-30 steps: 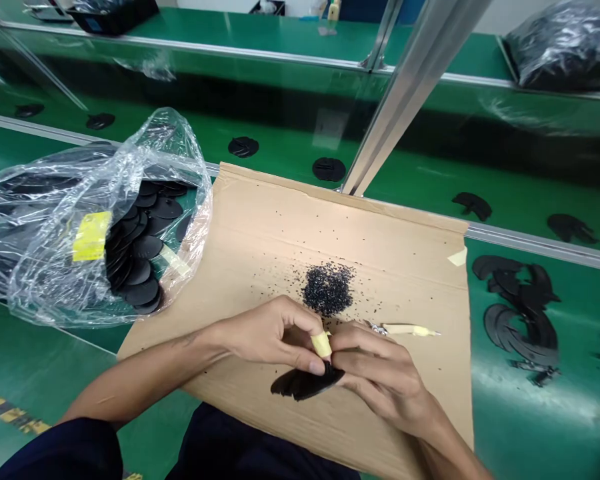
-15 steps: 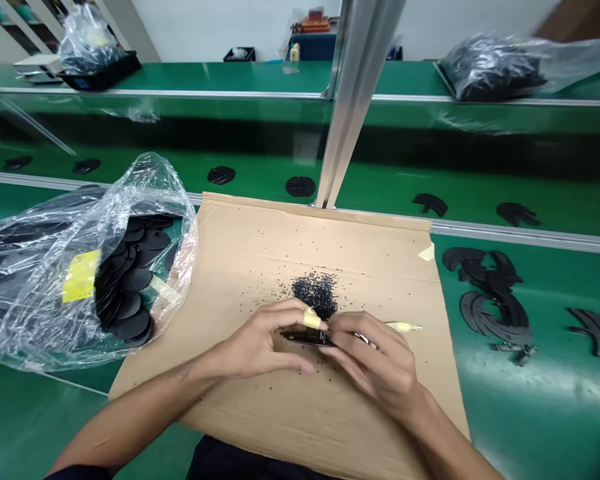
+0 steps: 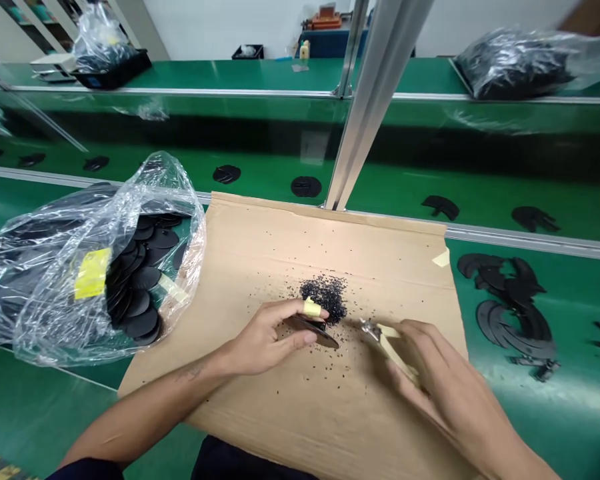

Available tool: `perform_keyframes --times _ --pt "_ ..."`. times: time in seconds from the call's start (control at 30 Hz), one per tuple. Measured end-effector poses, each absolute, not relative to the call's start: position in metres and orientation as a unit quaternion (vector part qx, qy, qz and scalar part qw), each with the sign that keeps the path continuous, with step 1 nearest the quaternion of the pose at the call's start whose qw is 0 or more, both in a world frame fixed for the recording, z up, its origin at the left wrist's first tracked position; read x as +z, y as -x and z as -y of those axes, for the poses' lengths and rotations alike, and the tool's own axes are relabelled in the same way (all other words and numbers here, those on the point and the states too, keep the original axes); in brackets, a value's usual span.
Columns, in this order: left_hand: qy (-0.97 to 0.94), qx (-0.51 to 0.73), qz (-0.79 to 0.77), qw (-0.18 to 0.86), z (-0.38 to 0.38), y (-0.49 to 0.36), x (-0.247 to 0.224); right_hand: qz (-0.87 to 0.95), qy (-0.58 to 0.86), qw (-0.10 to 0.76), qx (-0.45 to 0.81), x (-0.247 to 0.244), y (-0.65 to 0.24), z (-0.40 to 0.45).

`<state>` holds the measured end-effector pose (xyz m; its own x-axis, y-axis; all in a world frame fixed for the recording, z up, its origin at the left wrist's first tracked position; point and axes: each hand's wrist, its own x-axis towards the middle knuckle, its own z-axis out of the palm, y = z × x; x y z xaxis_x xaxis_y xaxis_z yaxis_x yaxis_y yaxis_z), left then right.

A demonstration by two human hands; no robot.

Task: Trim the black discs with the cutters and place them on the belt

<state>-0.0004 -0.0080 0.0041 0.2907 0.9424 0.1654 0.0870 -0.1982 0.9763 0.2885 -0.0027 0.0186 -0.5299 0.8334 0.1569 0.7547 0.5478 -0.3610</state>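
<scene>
Between its thumb and index finger, my left hand (image 3: pixel 275 333) pinches a thin black disc (image 3: pixel 325 337), tilted over the cardboard. Yellow tape wraps the index fingertip. My right hand (image 3: pixel 435 367) holds pliers or nippers (image 3: pixel 393 347) with pale yellow handles and a metal head, apart from the disc on its right side. Behind the disc, a pile of tiny black pieces (image 3: pixel 330 297) lies on the cardboard sheet (image 3: pixel 260 233), with loose bits scattered around it.
A clear plastic bag (image 3: pixel 45 293) of black discs lies at left. Curved black parts (image 3: pixel 517 333) are stacked on the green table at right. A metal post (image 3: pixel 375 100) rises behind the cardboard. More black parts (image 3: pixel 306 186) sit along the green surface behind.
My right hand has moved right, away from the disc, and the tool's handles now show in it. My left thumb has closed onto the disc. The view has shifted slightly.
</scene>
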Motion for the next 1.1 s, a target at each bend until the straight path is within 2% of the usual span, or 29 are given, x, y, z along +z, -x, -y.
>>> perform_keyframes --times 0.1,0.2,0.43,1.1 --pt "-0.641 0.437 -0.405 0.483 0.006 0.002 0.004 0.852 0.425 0.227 0.205 0.026 -0.266 -0.009" --pt "-0.650 0.447 -0.394 0.472 0.003 0.003 0.003 0.857 0.386 0.236 0.246 0.026 -0.246 -0.017" --pt "-0.674 0.435 -0.382 0.458 0.000 0.008 0.001 0.874 0.332 0.284 0.211 0.013 -0.236 -0.021" --pt "-0.709 0.427 -0.372 0.421 0.001 0.007 0.000 0.894 0.328 0.277 0.125 0.013 -0.245 -0.019"
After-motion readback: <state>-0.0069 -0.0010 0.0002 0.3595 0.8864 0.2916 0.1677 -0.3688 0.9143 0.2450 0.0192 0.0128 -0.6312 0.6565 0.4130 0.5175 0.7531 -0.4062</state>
